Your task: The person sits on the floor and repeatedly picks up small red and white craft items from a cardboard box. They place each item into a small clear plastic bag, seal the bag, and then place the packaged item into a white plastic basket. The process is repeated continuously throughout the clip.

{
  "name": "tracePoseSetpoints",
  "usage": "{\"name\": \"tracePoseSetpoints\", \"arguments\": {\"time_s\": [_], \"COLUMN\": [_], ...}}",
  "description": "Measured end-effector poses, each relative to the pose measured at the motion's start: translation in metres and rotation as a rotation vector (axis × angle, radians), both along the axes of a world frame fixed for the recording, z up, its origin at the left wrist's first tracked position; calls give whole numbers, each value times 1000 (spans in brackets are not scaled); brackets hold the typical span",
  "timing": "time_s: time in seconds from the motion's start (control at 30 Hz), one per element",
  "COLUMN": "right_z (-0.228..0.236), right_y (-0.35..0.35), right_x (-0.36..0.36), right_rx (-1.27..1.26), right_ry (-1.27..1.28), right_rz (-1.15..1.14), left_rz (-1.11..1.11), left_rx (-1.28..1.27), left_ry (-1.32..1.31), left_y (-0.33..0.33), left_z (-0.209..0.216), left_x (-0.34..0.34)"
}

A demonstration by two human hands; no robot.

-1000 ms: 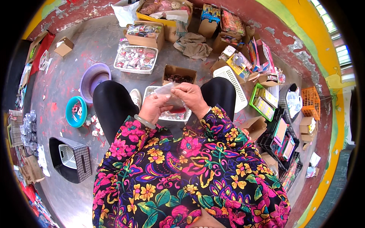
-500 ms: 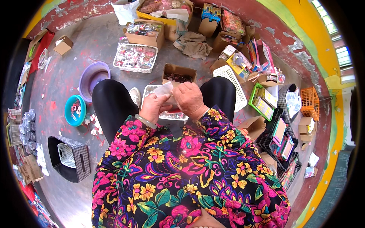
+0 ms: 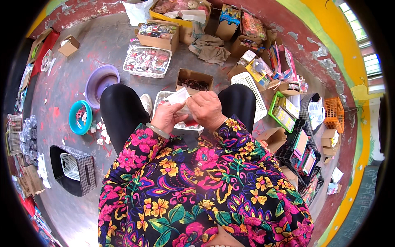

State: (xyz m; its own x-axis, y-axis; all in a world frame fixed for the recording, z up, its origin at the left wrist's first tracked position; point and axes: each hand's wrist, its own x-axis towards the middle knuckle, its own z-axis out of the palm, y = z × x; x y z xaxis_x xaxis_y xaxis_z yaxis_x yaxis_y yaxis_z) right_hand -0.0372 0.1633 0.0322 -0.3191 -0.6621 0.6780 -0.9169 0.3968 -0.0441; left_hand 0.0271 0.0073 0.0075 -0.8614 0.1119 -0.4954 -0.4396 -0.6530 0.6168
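Observation:
Between my knees, both hands hold a small clear plastic bag with a whitish upper part [image 3: 178, 96]. My left hand [image 3: 165, 117] pinches its left side between thumb and fingers, and a bangle circles that wrist. Closed on the bag's right side is my right hand [image 3: 207, 110], knuckles up. Something reddish shows low between the hands, too small to make out. Below them stands a white plastic basket [image 3: 158, 101], partly covered by my hands and sleeves. Just beyond it is an open cardboard box [image 3: 195, 73] of small dark reddish items.
A purple basin [image 3: 93, 91] and a teal basin [image 3: 74, 120] stand left of my knee. Ahead sits a white basket of packets [image 3: 145, 74]. On the right are a white perforated basket [image 3: 259, 108], a green basket [image 3: 273, 108] and black crates [image 3: 293, 149].
The bag's whitish part has tilted slightly and looks brighter. My right hand has turned a little and shifted slightly to the right; my left hand keeps its pinch.

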Motion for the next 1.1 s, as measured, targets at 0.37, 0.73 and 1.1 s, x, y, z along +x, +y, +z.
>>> {"name": "tracePoseSetpoints", "arguments": {"time_s": [0.37, 0.73, 1.1], "right_z": [-15, -30, -13], "right_y": [-3, 1, 7], "right_x": [-5, -12, -10], "right_rx": [-201, -370, -123], "right_ry": [-533, -1164, -896], "right_rz": [39, 42, 80], "left_rz": [-20, -34, -98], "left_rx": [-108, -153, -263], "left_ry": [23, 23, -31], "left_y": [0, 1, -1], "left_z": [0, 0, 2], "left_x": [-1, -2, -2]}}
